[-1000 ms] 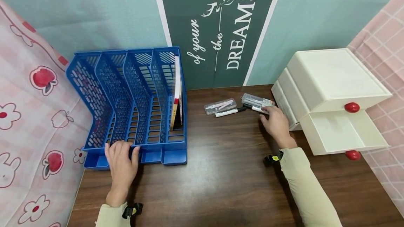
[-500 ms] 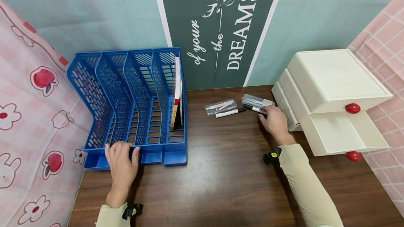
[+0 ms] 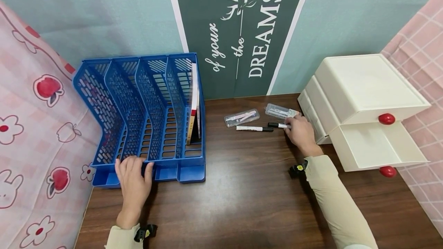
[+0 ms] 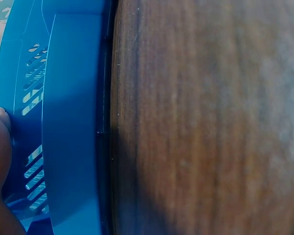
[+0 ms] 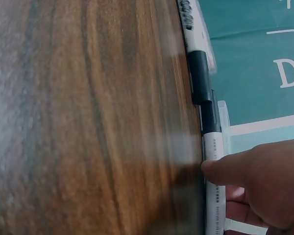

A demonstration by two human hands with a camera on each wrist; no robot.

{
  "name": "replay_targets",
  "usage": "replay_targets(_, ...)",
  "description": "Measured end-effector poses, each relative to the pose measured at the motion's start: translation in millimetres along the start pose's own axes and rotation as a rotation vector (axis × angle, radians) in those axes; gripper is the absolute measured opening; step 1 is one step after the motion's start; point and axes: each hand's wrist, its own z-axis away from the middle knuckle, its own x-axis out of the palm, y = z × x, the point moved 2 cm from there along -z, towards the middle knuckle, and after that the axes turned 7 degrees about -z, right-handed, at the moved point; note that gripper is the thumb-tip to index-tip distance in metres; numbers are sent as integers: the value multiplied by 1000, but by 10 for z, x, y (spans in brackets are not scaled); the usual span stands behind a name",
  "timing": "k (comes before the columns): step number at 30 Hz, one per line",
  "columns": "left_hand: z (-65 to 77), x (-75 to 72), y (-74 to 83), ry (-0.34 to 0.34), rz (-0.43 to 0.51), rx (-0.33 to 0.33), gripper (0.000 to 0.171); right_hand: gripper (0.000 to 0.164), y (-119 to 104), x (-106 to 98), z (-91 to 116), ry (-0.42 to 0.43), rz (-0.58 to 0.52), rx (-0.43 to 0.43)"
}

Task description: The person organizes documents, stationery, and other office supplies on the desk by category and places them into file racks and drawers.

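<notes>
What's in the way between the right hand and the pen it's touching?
Nothing I can see: the right hand pinches that pen directly. The other pen lies past its capped end, not in between.

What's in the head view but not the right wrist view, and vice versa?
Head only: the blue rack with books in it, the left hand at its front edge, and the white drawer unit with red knobs.
Right wrist only: legible-scale detail of the print along the marker pinched by the right hand.
Both: that hand and marker, the second marker, the wooden table, the green backdrop.
</notes>
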Motion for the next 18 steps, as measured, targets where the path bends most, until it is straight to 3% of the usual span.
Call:
replay_targets(6,5,-4,8,4,2,2,40,16,25,15,21,-42,-32,52)
replay_targets(18,-2,-13,23,7,4,4,41,17,87,42,66,-44,-54,67)
